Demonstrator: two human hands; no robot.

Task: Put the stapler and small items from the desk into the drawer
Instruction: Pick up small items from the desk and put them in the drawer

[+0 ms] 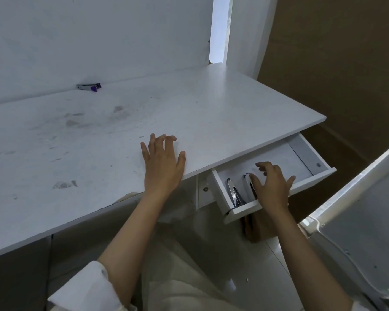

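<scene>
Both grips are spread with nothing clamped: the right hand (pixel 272 187) hangs over the open drawer (pixel 301 153), fingers apart, its fingertips just above or touching a silvery item (pixel 248 179) lying there, though which I cannot tell; the left hand (pixel 163 163) lies flat on the worktop (pixel 99 142) near its front edge, palm down, holding nothing. A second shiny metal item (pixel 233 191) lies beside the first in the drawer's near corner. By my reading, the step in hand is setting down or letting go inside the drawer. One stapler (pixel 89 86), grey with purple trim, sits far back against the wall, well apart from both hands. The next move likely calls for a long forward reach to fetch it.
</scene>
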